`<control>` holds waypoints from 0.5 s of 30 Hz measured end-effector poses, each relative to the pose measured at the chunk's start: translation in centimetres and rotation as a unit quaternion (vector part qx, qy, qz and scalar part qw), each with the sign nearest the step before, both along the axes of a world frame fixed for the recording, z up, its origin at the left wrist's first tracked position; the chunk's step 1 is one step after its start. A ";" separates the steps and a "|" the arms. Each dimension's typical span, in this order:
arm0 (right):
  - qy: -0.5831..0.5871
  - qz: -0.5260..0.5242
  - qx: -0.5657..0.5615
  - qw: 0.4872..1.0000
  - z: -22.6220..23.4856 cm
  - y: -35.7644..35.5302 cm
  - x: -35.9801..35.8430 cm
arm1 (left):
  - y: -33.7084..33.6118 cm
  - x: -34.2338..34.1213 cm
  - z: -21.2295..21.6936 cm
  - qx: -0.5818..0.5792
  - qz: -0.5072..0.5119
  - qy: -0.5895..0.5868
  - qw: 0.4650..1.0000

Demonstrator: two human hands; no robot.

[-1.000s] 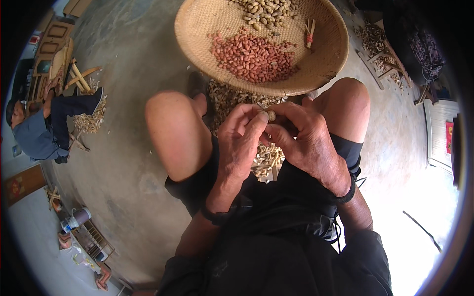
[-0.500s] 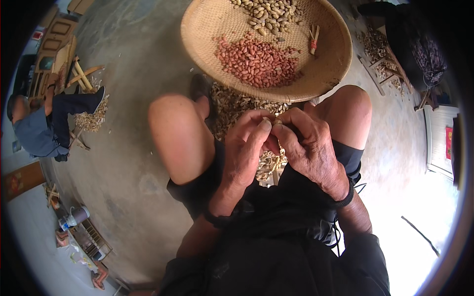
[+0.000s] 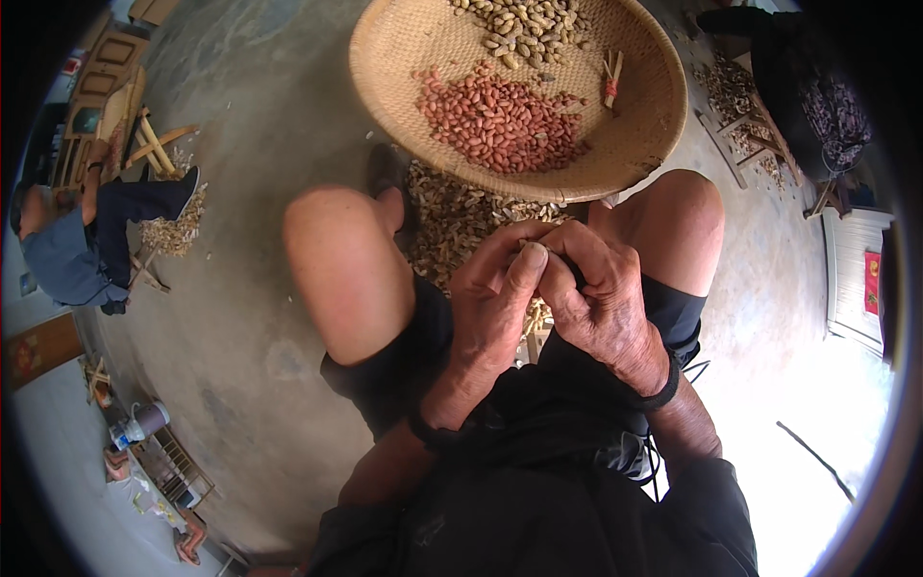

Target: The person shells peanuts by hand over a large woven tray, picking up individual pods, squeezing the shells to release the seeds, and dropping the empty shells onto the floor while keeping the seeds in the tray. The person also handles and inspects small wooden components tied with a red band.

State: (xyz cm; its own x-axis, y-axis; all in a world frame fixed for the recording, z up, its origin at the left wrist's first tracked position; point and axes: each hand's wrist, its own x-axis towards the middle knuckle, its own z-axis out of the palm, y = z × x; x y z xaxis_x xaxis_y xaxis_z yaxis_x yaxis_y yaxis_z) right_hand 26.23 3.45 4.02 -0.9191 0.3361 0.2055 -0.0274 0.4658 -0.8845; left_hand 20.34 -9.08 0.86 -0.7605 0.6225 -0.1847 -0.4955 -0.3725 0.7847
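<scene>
My left hand [image 3: 490,303] and my right hand [image 3: 601,303] meet above my lap, thumbs and fingertips pinched together. Between them is a peanut, almost wholly hidden by the fingers. Just beyond my knees a wide round woven basket [image 3: 394,106] is tilted toward me. It holds a heap of shelled reddish peanuts [image 3: 500,120] and, farther back, a pile of peanuts in their shells [image 3: 534,34]. A small bundle of sticks with a red tie [image 3: 611,82] lies at the basket's right side. Broken peanut shells [image 3: 447,226] cover the floor under my hands.
At the left a person in a blue shirt [image 3: 67,255] sits by another heap of shells [image 3: 175,226]. Toward the upper right stand a wooden stool [image 3: 750,144], more shells [image 3: 726,91] and someone in dark clothing [image 3: 798,77]. A thin dark stick [image 3: 815,460] lies at the lower right.
My hands have drawn closer together, and the left one has shifted slightly right. The pale bit of shell seen at the right fingertips earlier is now mostly covered.
</scene>
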 end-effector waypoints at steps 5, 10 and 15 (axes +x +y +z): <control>-0.017 0.002 -0.028 0.999 1.1 0.2 -0.4 | 0.4 -1.1 0.2 0.013 -0.007 -0.020 1.000; -0.028 0.042 0.011 0.999 1.7 1.6 -1.3 | 0.6 -2.9 0.7 0.031 -0.055 -0.070 0.996; -0.027 0.034 -0.060 0.997 2.1 2.1 -2.5 | 1.6 -4.0 0.6 0.059 -0.054 -0.076 0.994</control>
